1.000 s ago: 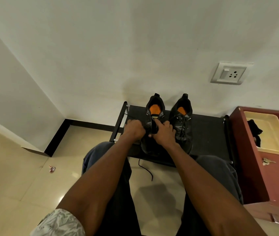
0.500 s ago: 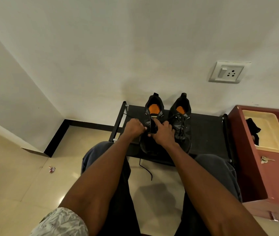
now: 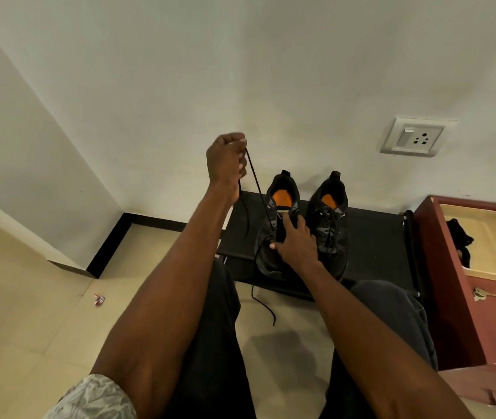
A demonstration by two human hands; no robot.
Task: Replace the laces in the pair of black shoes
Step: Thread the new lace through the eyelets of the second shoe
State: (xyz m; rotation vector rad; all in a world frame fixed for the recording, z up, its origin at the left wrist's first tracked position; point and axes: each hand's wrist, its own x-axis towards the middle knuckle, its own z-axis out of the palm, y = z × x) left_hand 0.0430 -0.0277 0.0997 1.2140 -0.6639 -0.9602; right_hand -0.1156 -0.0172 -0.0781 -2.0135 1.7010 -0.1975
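Two black shoes with orange insoles stand side by side on a low black rack (image 3: 373, 237) against the wall. My right hand (image 3: 293, 240) presses with spread fingers on the tongue of the left shoe (image 3: 283, 201). My left hand (image 3: 227, 161) is raised above the rack's left end and pinches a black lace (image 3: 257, 189), which runs taut down to that shoe's eyelets. The lace's short end dangles below my left hand, and its other end trails off the rack onto the floor. The right shoe (image 3: 330, 219) has its laces in.
A dark red cabinet (image 3: 458, 297) stands at the right with a cream tray (image 3: 488, 237) holding a black item, and keys (image 3: 482, 293) beside it. A wall socket (image 3: 413, 137) sits above. My knees are in front of the rack. A small scrap (image 3: 99, 299) lies on the tiled floor.
My left hand has risen from the left shoe up and to the left, drawing the lace out taut. My right hand has stayed on the shoe, its fingers now spread flat.
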